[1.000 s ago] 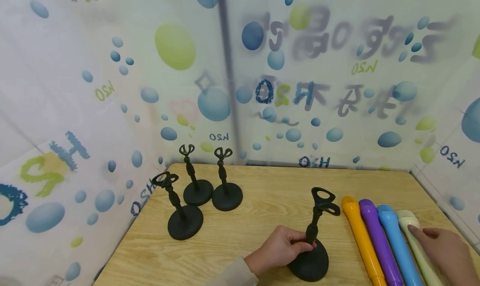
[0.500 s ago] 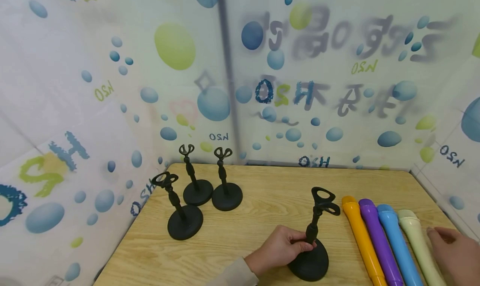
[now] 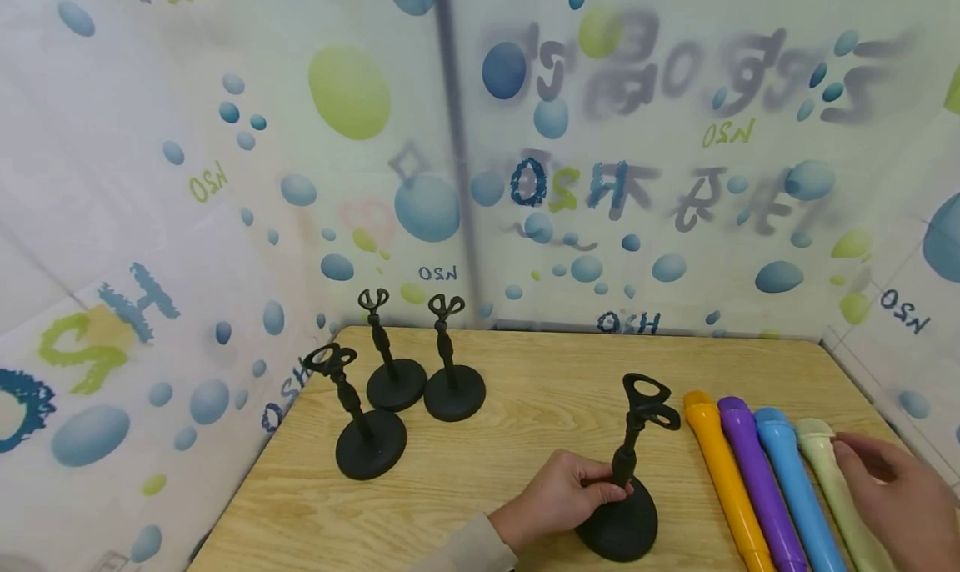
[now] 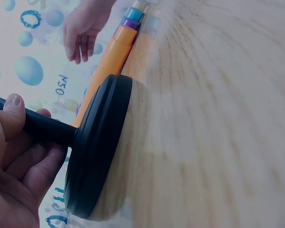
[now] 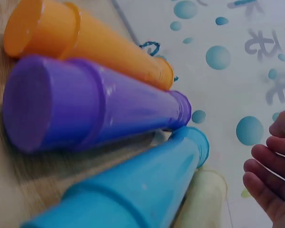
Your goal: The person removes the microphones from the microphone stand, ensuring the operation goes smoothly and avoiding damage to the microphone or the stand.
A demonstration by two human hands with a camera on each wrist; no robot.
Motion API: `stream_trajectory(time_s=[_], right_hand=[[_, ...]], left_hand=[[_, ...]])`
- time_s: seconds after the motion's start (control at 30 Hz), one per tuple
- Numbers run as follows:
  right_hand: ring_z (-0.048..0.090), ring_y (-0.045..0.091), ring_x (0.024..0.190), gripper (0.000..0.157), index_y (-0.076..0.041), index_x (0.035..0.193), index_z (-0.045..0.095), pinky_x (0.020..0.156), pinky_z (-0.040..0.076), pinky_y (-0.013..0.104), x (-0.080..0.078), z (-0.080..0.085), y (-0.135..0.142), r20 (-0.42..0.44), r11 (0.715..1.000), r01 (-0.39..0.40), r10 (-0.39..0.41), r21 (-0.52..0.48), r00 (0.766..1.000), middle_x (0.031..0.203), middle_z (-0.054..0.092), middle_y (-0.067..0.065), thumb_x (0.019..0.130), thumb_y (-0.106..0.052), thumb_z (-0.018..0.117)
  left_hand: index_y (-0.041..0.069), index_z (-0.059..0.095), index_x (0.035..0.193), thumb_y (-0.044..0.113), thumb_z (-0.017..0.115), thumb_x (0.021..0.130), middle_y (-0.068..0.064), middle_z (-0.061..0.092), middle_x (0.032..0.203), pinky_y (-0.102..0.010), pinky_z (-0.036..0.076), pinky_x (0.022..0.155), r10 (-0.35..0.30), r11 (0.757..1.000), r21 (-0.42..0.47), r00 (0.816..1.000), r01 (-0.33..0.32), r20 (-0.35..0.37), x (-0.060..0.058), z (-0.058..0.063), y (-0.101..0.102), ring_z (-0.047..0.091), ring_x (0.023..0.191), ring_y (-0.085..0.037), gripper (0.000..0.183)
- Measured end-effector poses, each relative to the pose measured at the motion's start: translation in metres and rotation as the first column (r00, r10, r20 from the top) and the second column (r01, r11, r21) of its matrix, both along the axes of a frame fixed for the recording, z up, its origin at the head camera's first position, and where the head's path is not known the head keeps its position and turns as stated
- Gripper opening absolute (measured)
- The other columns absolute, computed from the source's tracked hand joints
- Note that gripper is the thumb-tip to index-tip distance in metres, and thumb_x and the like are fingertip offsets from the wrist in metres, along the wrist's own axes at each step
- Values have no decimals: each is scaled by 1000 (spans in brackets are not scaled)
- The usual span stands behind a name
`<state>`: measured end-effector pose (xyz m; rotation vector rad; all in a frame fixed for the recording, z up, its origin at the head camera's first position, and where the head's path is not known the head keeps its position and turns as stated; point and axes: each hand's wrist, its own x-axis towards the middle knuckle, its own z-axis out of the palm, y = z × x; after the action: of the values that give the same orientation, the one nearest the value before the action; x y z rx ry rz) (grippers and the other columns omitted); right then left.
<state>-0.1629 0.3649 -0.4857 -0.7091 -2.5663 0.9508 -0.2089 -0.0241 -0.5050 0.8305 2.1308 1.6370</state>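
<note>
My left hand (image 3: 551,497) grips the lower pole of a black tabletop microphone stand (image 3: 622,526), whose round base is on the wooden table. In the left wrist view the thumb and fingers wrap the pole above the base (image 4: 99,147). My right hand (image 3: 903,493) hovers by the head end of a pale yellow toy microphone (image 3: 816,432), fingers loosely bent and holding nothing. Beside it lie a blue toy microphone (image 3: 795,480), a purple one (image 3: 759,480) and an orange one (image 3: 726,480), side by side. Their near ends show in the right wrist view.
Three more black stands rise at the table's left: a front one (image 3: 371,445), a back one (image 3: 396,386) and a third (image 3: 455,393) to its right. Patterned white sheeting (image 3: 570,297) encloses the back and sides of the table (image 3: 525,388).
My right hand lifted off the pale yellow microphone to the right, then came back left beside its head end. The left hand and its stand have stayed put.
</note>
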Motion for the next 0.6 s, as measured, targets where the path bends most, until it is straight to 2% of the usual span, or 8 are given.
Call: stream_trajectory(time_s=[0.07,0.13,0.2,0.23,0.3,0.4,0.43,0.6], right_hand=[[42,-25,80,48,6,139,66,64,45,14,0,0,-4,-58,999,-37,37,10,998,94,70,-25,111,-33,61],[28,-33,80,44,4,134,70,59,38,9,0,1,-8,-111,995,-85,90,48,990,88,45,-47,109,-32,64],[28,-35,82,42,2,132,71,61,37,9,-1,3,-15,-137,988,-137,146,77,980,89,41,-51,109,-32,65],[28,-35,83,41,2,131,72,62,37,10,-2,5,-18,-139,983,-157,169,93,976,90,52,-45,109,-32,66],[29,-36,85,38,1,130,72,64,36,11,-4,8,-26,-148,974,-192,209,121,967,96,73,-24,109,-30,66],[32,-36,85,35,-1,130,73,64,38,7,-7,12,-36,-154,965,-231,248,122,956,107,81,5,109,-28,67],[33,-36,85,35,-1,129,73,64,37,6,-7,13,-39,-156,963,-239,256,120,954,108,81,3,109,-28,67],[39,-35,87,27,-2,125,76,67,38,0,-8,15,-50,-210,949,-298,313,102,926,98,57,-46,107,-22,70]], left_hand=[[3,82,120,14,74,103,0,85,107,-15,58,92,1,1000,-1,1000,-1,0,0,0,0,72,109,5,22],[4,83,120,14,74,103,0,85,107,-15,58,92,4,1000,-3,1000,-4,2,0,0,0,72,108,5,22],[4,83,119,14,74,103,1,85,107,-15,58,93,7,1000,-9,1000,-7,3,0,1,-1,72,108,5,21],[4,83,119,14,74,103,1,85,107,-15,58,93,8,1000,-10,1000,-8,5,0,1,-1,72,108,5,21],[4,83,118,14,75,102,1,85,106,-15,58,93,10,1000,-11,1000,-10,7,0,2,-2,72,108,5,21],[3,83,118,14,74,102,0,85,107,-15,58,93,5,1000,-7,1000,-4,4,0,3,-3,72,108,5,21],[3,83,118,14,75,102,-1,85,107,-15,57,93,1,1000,-4,1000,-1,1,0,3,-4,72,108,5,21],[1,82,119,13,75,102,-3,84,109,-14,57,93,-15,1000,2,1000,15,-14,0,3,-6,72,107,5,22]])
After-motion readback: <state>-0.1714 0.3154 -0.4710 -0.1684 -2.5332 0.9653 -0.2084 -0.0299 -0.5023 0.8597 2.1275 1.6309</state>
